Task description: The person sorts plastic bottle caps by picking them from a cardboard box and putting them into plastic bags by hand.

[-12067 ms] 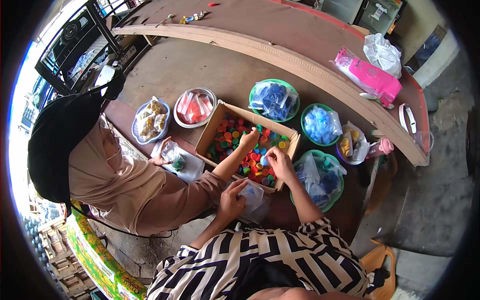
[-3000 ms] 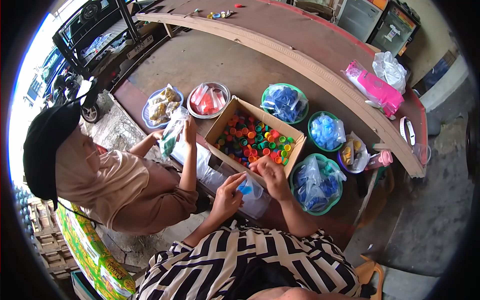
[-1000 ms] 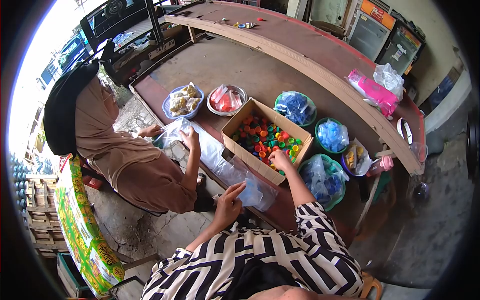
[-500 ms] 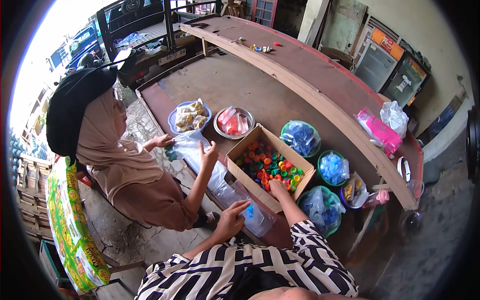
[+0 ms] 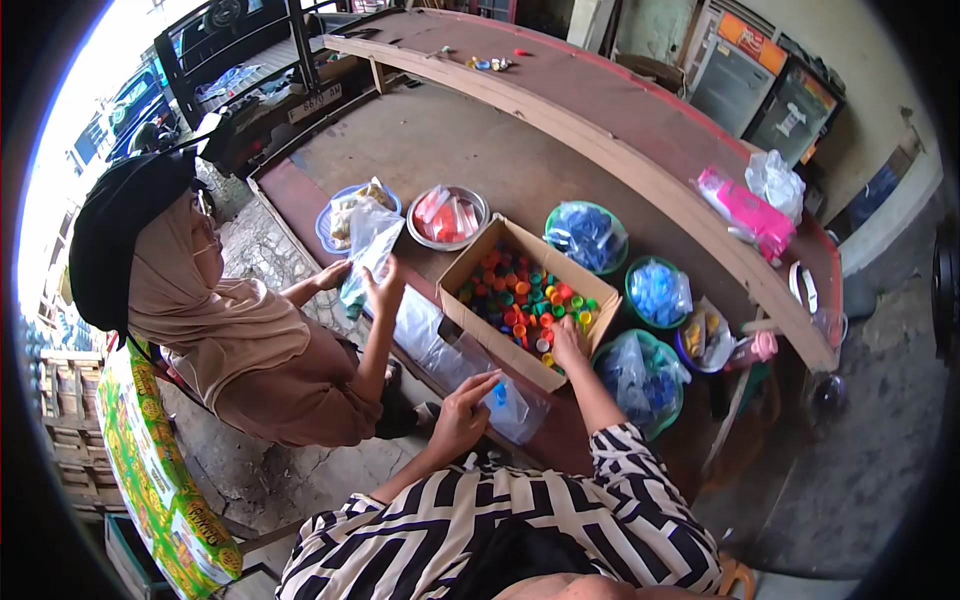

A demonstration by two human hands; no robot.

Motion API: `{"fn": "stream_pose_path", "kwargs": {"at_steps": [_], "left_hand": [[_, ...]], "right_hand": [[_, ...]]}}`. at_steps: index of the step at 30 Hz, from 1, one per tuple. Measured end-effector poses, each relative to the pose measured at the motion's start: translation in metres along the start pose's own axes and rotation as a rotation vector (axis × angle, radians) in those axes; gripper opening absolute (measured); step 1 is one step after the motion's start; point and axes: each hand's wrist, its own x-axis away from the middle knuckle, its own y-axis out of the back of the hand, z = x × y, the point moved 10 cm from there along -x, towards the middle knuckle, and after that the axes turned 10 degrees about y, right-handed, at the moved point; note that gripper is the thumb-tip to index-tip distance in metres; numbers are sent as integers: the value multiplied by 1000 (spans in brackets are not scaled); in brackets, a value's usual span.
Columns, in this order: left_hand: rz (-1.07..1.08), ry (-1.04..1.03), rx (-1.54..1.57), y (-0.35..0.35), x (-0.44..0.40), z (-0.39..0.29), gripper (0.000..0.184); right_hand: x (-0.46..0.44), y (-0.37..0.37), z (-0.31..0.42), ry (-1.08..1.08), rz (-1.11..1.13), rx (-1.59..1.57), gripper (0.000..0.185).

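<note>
My left hand [image 5: 460,414] is closed, its index finger stretched out, beside a clear plastic bag [image 5: 518,412] with something blue in it. It seems to grip the bag's near edge. My right hand [image 5: 568,343] reaches over the near side of an open cardboard box [image 5: 470,330]. Its fingers are drawn together among loose plastic caps [image 5: 520,285] in red, orange, green, yellow and blue. What those fingers hold is hidden. More clear plastic [image 5: 418,322] lies along the table edge to the left.
At left a person [image 5: 270,360] handles a clear bag [image 5: 372,240]. Around the box stand a blue basket [image 5: 322,226], a metal bowl [image 5: 484,232] and green tubs [image 5: 676,408] of bagged blue pieces. A wooden rail [image 5: 600,135] crosses the table, with a pink package [image 5: 745,212] beyond.
My right hand has lifted slightly and shifted within the box. The other person's bag is now raised higher and more upright. The whole view has shifted a little; my left hand stays by its bag.
</note>
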Motion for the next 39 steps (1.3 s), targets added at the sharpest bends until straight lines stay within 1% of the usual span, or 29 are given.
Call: {"fn": "stream_pose_path", "kwargs": {"at_steps": [1, 3, 4, 6, 7, 9, 10, 14, 16, 17, 20, 22, 23, 25, 29, 30, 31, 32, 33, 35, 36, 37, 39], "left_hand": [[-11, -20, -22, 1, 2, 1, 53], [-13, -4, -17, 0, 10, 3, 53], [-17, 7, -20, 0, 13, 4, 53], [-34, 16, -24, 1, 20, 5, 53], [-37, 11, -26, 0, 24, 5, 53], [-62, -6, -30, 2, 28, 4, 53], [-62, -1, -31, 2, 32, 5, 53], [-87, -2, -26, 2, 42, 6, 52], [-97, -1, -26, 3, 45, 6, 52], [-101, -3, -26, 3, 47, 6, 52], [-105, 10, -15, 1, 49, 7, 52], [-106, 25, -3, 0, 49, 7, 51], [-102, 8, -15, -1, 49, 6, 51], [-96, -7, -27, -3, 49, 4, 51], [-77, -6, -32, -8, 45, 5, 51], [-71, 4, -21, -10, 44, 6, 52], [-57, 10, -29, -11, 43, 6, 52], [-60, 8, -36, -11, 41, 5, 52], [-61, 8, -46, -11, 41, 5, 52], [-43, 10, -83, -11, 39, 4, 53], [-57, -1, -79, -9, 38, 3, 53], [-73, -14, -71, -7, 37, 2, 53], [-74, -2, -71, -6, 35, 3, 55]], "right_hand": [[-3, -4, 2, 25, 35, -25, 16], [-3, -16, 15, 89, 192, -95, 18], [-1, -21, 18, 86, 189, -101, 18], [-2, -34, 27, 87, 299, 0, 25], [-4, -34, 30, 100, 296, 1, 25], [-8, -35, 27, 60, 277, 124, 28], [-14, -32, 27, 62, 215, 178, 34], [-19, -24, 36, 132, 170, 168, 29], [-20, -40, 42, 245, 223, 193, 30], [-21, -45, 40, 252, 221, 196, 30], [-22, -45, 39, 229, 251, 176, 32], [-17, -49, 40, 187, 409, 178, 29], [-16, -44, 44, 188, 407, 179, 29], [-19, -41, 45, 219, 257, 103, 25], [-15, -58, 27, 197, 330, 63, 20], [-22, -68, 11, 142, 213, 68, 16], [-20, -44, 18, 82, 96, 71, 14], [-10, -32, 25, 125, 154, 107, 10], [-12, -39, 15, 75, 138, 122, 8], [-16, -42, -1, 8, 56, 143, 4], [-16, -28, -4, -41, -94, 149, 3], [-15, -29, -7, -57, -96, 141, 3], [-6, -13, -14, -133, -213, 18, 2]]}}
